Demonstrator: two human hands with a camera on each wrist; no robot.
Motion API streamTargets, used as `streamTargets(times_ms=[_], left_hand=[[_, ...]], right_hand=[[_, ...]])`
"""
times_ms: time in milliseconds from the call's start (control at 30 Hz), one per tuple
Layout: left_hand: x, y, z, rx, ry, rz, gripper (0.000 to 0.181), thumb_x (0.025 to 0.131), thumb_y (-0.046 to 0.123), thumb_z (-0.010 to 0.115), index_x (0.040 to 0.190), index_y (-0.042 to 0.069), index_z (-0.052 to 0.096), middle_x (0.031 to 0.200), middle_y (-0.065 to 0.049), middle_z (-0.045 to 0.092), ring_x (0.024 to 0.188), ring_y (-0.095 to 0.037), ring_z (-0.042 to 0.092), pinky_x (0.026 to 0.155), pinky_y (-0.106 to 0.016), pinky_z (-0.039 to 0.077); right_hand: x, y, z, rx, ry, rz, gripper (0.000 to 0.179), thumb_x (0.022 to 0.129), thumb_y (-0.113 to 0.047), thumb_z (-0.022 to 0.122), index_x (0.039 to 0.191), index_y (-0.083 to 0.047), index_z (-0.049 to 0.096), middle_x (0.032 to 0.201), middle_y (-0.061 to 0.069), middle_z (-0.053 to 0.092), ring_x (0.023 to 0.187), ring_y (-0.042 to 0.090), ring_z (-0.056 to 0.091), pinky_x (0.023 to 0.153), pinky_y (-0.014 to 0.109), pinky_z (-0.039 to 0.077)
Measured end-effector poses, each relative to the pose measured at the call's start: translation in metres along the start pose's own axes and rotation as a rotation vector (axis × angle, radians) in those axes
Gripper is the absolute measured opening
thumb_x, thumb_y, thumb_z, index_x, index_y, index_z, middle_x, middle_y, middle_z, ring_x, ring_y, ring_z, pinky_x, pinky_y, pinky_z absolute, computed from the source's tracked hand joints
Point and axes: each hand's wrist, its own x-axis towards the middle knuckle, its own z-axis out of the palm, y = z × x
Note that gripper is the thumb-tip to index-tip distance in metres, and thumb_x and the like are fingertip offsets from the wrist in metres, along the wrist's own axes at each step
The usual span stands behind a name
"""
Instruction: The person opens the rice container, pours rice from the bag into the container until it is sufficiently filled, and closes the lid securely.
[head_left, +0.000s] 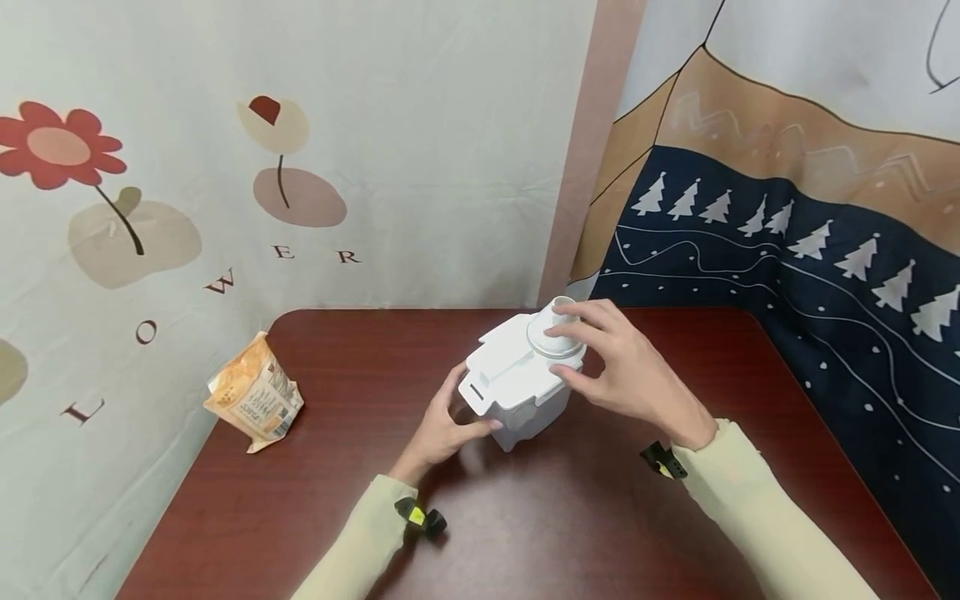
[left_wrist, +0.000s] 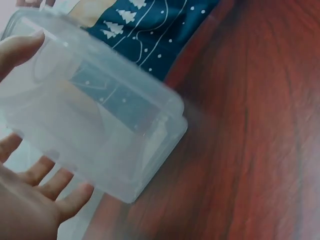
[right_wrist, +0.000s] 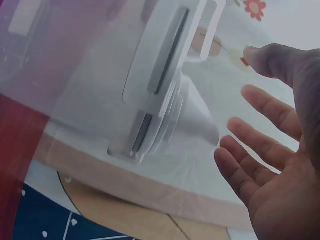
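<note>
A translucent plastic container (head_left: 528,417) with a white lid (head_left: 498,379) is over the middle of the table, its lid turned up toward the head camera. A white cone-shaped spout (right_wrist: 192,112) rises from one end of the lid. My left hand (head_left: 442,429) grips the container's body from the left, thumb on one side and fingers on the other, as the left wrist view also shows. Beside the spout is my right hand (head_left: 630,371), its fingers spread and a gap between them and the spout in the right wrist view. The container's see-through walls (left_wrist: 115,110) show no contents.
An orange and cream printed packet (head_left: 258,400) stands at the left edge of the dark red wooden table (head_left: 360,367). Behind the table hangs a pale curtain (head_left: 450,150) with flowers. A navy and tan printed cloth (head_left: 750,250) covers the right side.
</note>
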Motion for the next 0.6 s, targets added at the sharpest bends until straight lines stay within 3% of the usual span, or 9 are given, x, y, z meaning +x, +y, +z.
streamTargets(times_ms=[200,467,600], left_hand=[[-0.004,0.005,0.014,-0.011,0.079,-0.050,0.096,0.074,0.003,0.090,0.153,0.015,0.037,0.136,-0.011,0.062,0.119,-0.012,0.063,0.102,-0.025,0.052],[-0.009,0.012,0.031,0.187,0.237,-0.094,0.097,0.069,0.016,0.096,0.150,0.017,0.043,0.138,-0.002,0.060,0.123,-0.015,0.056,0.109,-0.031,0.043],[-0.008,0.011,0.035,0.185,0.264,-0.080,0.094,0.068,0.016,0.097,0.147,0.019,0.047,0.136,0.000,0.062,0.123,-0.017,0.056,0.110,-0.036,0.044]], right_hand=[[0.008,0.016,0.000,0.063,0.004,0.057,0.061,0.082,-0.019,0.086,0.138,-0.014,0.062,0.147,0.008,0.057,0.132,0.024,0.052,0.102,0.044,0.057],[0.016,0.031,0.004,0.176,-0.058,0.202,0.072,0.088,-0.014,0.080,0.152,-0.013,0.047,0.149,0.012,0.054,0.130,0.029,0.057,0.105,0.048,0.055],[0.017,0.035,0.005,0.202,-0.082,0.236,0.069,0.090,-0.012,0.076,0.152,-0.013,0.047,0.147,0.012,0.055,0.127,0.029,0.059,0.104,0.048,0.055]])
